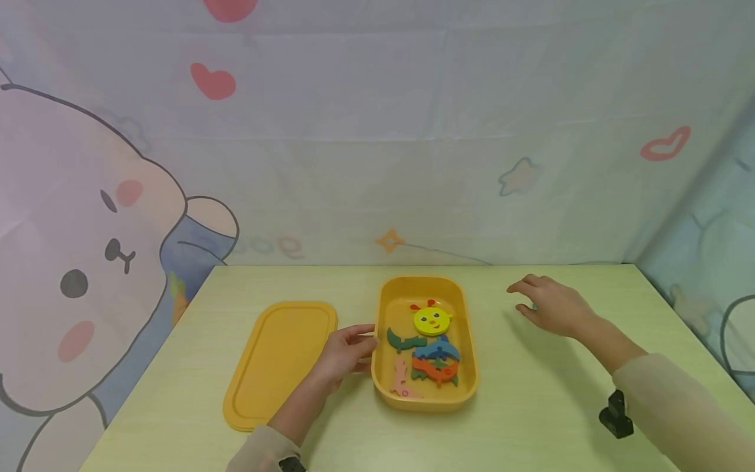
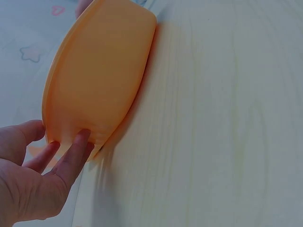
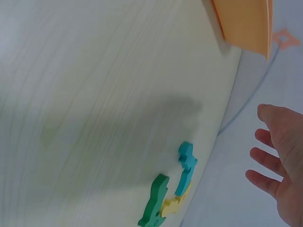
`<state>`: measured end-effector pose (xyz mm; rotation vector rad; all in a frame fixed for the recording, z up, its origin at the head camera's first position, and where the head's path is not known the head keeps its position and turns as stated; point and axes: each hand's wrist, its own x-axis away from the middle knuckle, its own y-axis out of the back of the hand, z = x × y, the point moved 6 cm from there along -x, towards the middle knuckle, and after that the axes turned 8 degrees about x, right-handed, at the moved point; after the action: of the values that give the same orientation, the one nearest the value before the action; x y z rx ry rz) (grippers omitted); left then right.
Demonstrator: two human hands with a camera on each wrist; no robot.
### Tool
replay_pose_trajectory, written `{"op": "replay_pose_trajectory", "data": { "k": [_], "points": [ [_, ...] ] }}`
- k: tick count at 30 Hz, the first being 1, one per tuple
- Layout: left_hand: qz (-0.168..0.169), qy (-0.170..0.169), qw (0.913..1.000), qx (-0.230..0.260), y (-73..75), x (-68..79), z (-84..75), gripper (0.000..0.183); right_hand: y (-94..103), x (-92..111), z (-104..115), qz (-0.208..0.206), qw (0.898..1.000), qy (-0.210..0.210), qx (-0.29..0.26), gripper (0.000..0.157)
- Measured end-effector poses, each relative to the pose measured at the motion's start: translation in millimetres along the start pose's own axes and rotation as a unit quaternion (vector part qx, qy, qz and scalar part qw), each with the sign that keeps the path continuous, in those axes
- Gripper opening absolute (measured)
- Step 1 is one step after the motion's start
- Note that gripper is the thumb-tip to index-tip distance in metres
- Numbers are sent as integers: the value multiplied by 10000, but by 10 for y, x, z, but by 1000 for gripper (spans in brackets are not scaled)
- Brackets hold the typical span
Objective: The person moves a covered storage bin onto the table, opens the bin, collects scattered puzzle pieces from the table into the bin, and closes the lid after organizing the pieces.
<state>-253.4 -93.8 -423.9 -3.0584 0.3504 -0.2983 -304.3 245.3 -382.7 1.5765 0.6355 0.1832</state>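
A yellow rectangular box (image 1: 386,390) stands on the table with several flat animal-shaped pieces inside. Among them are a round smiling yellow face (image 1: 432,321), a green crocodile-like piece (image 1: 406,341), a blue piece (image 1: 436,349), an orange piece (image 1: 435,370) and a pink piece (image 1: 401,379). My left hand (image 1: 348,354) touches the box's left side, fingertips against the outer wall and thumb near the rim. To the right of the box, my right hand (image 1: 554,305) hovers with fingers loosely extended and holds nothing. Near it lie teal (image 3: 186,165), green (image 3: 154,201) and yellow (image 3: 173,205) pieces.
A flat yellow lid (image 1: 283,360) lies on the table left of the box, partly behind the left forearm. The pale wooden table (image 1: 519,413) ends at the back against a printed cloth (image 1: 366,164) with hearts and a cartoon animal.
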Motion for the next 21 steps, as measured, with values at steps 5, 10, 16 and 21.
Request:
{"op": "replay_pose_trajectory", "data": {
  "k": [5, 10, 16, 21],
  "points": [
    [5, -3, 10000, 22, 18, -45, 47, 43, 4, 72, -92, 133, 9998, -99, -136, 34],
    [1, -9, 10000, 94, 79, -165, 196, 44, -34, 132, -160, 211, 9997, -55, -145, 40],
    [-23, -31, 9999, 95, 107, -216, 273, 45, -69, 214, -228, 278, 9995, -16, -112, 45],
    [-1, -39, 10000, 91, 92, -195, 239, 44, -89, 299, -304, 386, 9991, -137, -126, 45]
  ]
}}
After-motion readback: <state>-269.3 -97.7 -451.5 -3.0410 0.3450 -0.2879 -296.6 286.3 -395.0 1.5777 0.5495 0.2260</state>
